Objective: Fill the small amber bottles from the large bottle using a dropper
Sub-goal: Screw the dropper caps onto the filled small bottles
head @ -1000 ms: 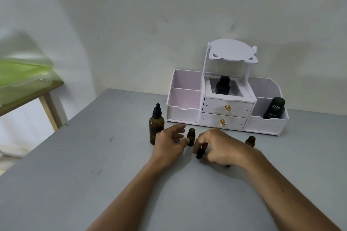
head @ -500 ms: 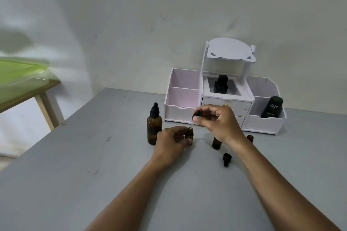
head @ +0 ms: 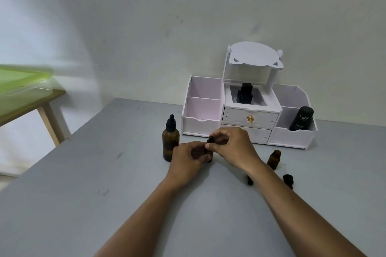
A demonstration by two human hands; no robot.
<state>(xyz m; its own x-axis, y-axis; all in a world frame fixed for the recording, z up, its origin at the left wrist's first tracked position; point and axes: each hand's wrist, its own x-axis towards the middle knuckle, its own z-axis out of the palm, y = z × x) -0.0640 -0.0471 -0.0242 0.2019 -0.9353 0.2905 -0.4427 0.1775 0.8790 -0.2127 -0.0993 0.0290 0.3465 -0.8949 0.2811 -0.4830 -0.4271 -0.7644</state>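
This looks like a room in a home. A plain white wall (head: 146, 27) stands behind a grey bench (head: 83, 173). At the back of the bench sits a small white make-up box (head: 200, 125) with little drawers, a gold knob (head: 250, 119) and open bins at the sides. A dark tube (head: 301, 118) marked Kahf stands in one bin. At the left is a wooden table (head: 48, 110) with a green box (head: 20, 81) on it.
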